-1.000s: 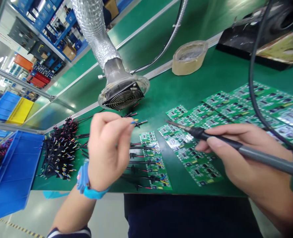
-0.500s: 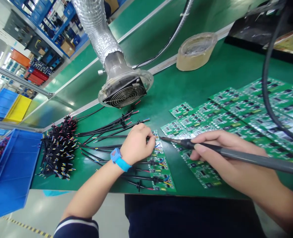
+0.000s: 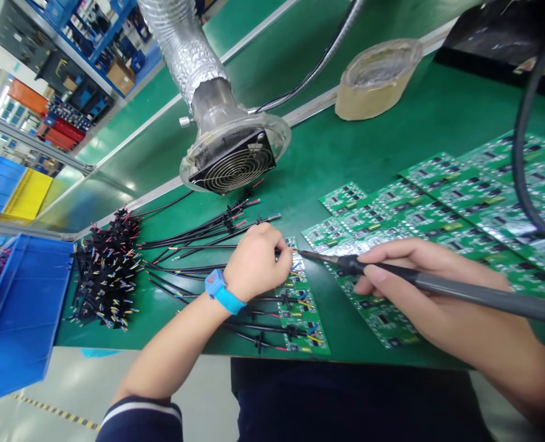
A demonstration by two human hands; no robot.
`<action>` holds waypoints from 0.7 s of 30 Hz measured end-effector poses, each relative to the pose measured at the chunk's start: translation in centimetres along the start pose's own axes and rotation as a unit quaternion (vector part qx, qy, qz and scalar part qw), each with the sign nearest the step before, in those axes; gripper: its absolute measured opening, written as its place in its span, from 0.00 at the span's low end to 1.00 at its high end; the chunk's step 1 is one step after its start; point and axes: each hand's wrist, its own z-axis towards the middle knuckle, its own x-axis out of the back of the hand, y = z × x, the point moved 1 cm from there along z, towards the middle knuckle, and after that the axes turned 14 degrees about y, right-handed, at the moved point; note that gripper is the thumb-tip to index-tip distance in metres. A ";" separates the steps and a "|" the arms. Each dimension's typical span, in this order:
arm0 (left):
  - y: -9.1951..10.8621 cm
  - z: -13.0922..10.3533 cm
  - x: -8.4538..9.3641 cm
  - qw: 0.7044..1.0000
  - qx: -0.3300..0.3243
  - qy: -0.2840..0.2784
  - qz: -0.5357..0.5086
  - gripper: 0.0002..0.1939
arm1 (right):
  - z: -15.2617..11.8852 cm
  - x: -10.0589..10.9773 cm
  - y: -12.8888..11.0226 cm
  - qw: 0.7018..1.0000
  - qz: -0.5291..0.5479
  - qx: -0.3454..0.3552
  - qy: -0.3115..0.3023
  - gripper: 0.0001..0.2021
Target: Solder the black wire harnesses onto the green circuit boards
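My left hand [image 3: 259,259], with a blue watch [image 3: 221,291] on its wrist, pinches a black cable near its end, over the top of a green circuit board strip [image 3: 306,319]. Wired cables lie along the strip's lower part, their coloured wires on its pads. My right hand [image 3: 419,276] holds a soldering iron [image 3: 392,273] like a pen. Its tip points left and reaches the strip's top edge beside my left fingertips; whether it touches is too small to tell. Loose black cables [image 3: 184,241] lie left of my left hand.
A fume extractor fan [image 3: 235,166] hangs above the cables. A tape roll [image 3: 376,80] stands behind; many circuit boards [image 3: 461,209] cover the right side. A cable heap [image 3: 109,270] and a blue bin [image 3: 21,313] are at left. A black cord [image 3: 518,153] hangs at right.
The view has shifted slightly. Both hands keep nearly the same place and grip, and the iron's tip is still beside my left fingertips.
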 end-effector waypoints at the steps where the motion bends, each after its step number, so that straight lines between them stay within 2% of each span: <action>1: 0.0 0.0 0.0 1.000 0.004 0.000 0.004 0.07 | 0.0 0.0 0.0 1.000 0.000 -0.001 0.000 0.04; 12: 0.1 0.4 -0.1 1.000 -0.003 0.001 0.030 0.06 | -0.1 0.1 0.4 1.000 -0.011 0.001 -0.001 0.04; 18: 0.2 0.4 -0.1 1.000 -0.001 -0.007 0.022 0.07 | 0.0 0.6 0.1 0.998 -0.029 -0.053 0.022 0.07; 21: 0.2 0.4 0.0 1.000 -0.003 -0.007 0.023 0.07 | 0.2 0.6 0.0 0.998 -0.036 -0.045 0.023 0.08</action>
